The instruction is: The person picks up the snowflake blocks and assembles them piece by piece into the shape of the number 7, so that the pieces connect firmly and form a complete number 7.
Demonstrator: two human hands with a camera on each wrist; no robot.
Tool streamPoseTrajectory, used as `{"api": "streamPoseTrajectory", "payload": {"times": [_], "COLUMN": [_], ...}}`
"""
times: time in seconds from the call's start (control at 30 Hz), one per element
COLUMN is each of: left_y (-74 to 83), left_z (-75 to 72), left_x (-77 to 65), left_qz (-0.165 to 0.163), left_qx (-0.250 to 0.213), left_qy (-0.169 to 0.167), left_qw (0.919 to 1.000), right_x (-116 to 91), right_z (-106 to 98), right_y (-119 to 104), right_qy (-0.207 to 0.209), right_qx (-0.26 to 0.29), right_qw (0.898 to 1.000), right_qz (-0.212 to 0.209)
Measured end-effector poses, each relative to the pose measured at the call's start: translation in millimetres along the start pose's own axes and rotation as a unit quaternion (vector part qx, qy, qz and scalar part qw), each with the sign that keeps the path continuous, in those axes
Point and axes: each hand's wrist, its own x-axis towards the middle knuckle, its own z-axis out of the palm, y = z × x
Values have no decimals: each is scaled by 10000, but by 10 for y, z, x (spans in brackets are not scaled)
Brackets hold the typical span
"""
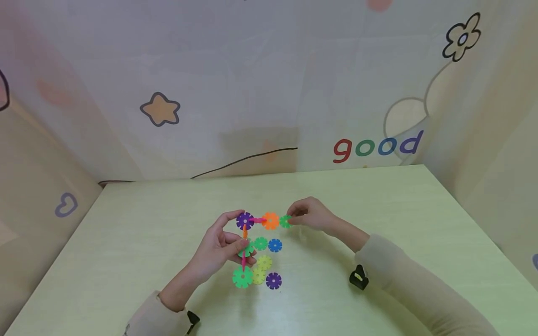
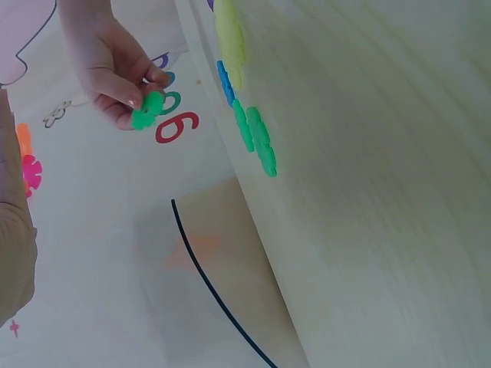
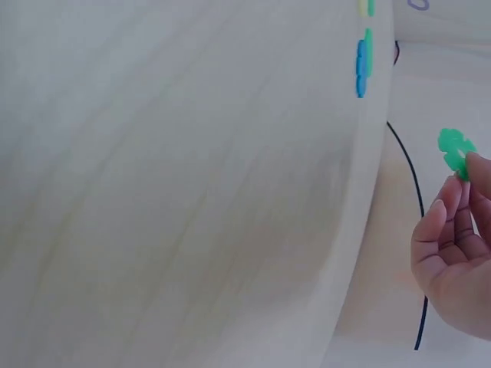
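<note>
My left hand [image 1: 214, 252] grips a joined string of notched plastic snowflake discs, held above the table. At its upper corner is a purple disc [image 1: 240, 220]; a pink disc seen edge-on links it to an orange disc [image 1: 271, 220] on the right. Downward, the string runs through orange, green and pink pieces to a green disc [image 1: 242, 277]. My right hand [image 1: 313, 215] pinches a single green snowflake disc [image 3: 454, 146] between thumb and fingers, beside the orange disc. Whether these two touch, I cannot tell. Fingers partly cover the middle green piece.
Several loose discs lie on the pale table [image 1: 138, 224] beyond the string: a green disc [image 1: 261, 243], a blue disc [image 1: 275, 245], yellow discs [image 1: 265, 262] and a purple disc [image 1: 274, 281]. A printed curtain [image 1: 252, 84] hangs behind the table's back edge.
</note>
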Motion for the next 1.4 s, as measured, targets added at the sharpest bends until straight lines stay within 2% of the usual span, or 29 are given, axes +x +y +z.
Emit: {"api": "streamPoseTrajectory", "payload": {"times": [0.1, 0.33, 0.93, 1.4], "left_y": [1, -5, -16, 35], "left_z": [0, -7, -6, 18], "left_x": [-2, -4, 13, 3], "left_qz": [10, -27, -193, -309], "left_qx": [-14, 12, -16, 181], "left_qy": [11, 29, 70, 168], "left_qw": [10000, 10000, 9998, 9992], "right_x": [-49, -170, -433, -524], "right_z": [-5, -24, -68, 5], "right_y": [-46, -118, -326, -449], "right_qy": [90, 303, 573, 835], "right_qx": [152, 509, 1057, 1041], "right_qw": [9998, 9982, 9923, 9901], "right_qz": [81, -119, -294, -437]}}
